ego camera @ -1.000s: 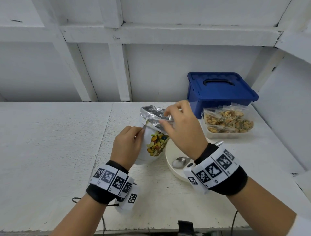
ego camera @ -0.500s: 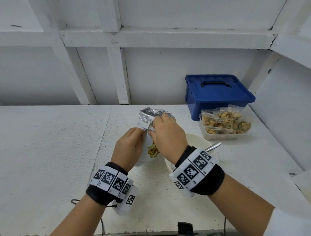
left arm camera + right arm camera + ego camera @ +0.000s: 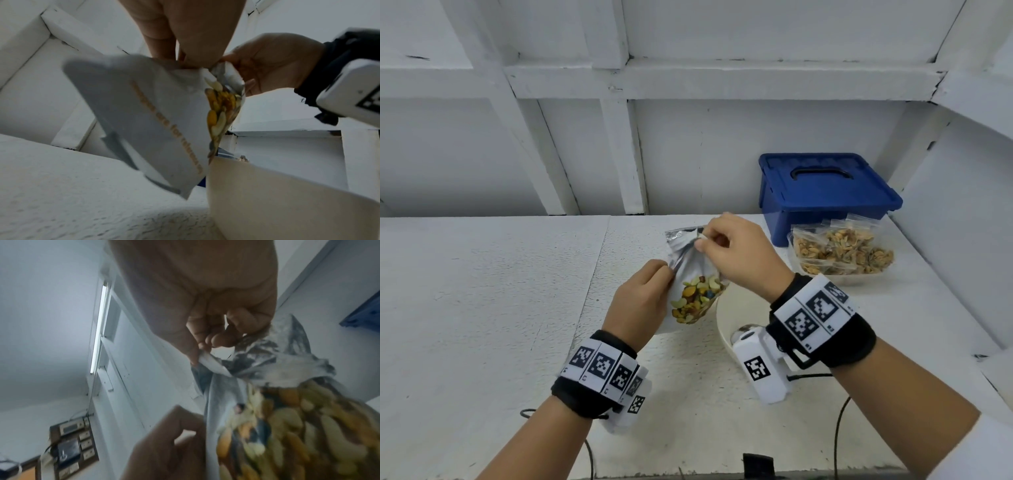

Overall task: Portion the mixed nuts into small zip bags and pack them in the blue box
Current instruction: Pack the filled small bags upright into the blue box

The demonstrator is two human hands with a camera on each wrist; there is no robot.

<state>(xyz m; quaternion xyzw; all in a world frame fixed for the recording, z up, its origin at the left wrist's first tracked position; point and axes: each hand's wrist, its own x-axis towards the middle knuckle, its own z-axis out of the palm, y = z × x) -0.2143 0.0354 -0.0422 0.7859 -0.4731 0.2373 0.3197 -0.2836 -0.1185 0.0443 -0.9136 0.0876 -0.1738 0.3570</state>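
A foil pouch of mixed nuts (image 3: 697, 291) (image 3: 156, 123) (image 3: 283, 418) with a clear window stands upright at the table's middle. My left hand (image 3: 643, 298) (image 3: 185, 53) pinches its left side below the mouth. My right hand (image 3: 732, 250) (image 3: 207, 339) pinches the crumpled silver top edge from above. The blue box (image 3: 825, 192) sits shut with its lid on at the back right. In front of it a clear tray (image 3: 842, 253) holds several small filled zip bags.
A cream bowl (image 3: 729, 308) (image 3: 287, 194) stands just right of the pouch, under my right wrist, with a metal spoon (image 3: 741, 330) in it. White wall frames close the back and right sides. Bare white table (image 3: 482, 308) spreads to the left.
My right hand lifted and shifted right along the pouch's top, exposing the nut window again. The left hand kept its hold on the left side.
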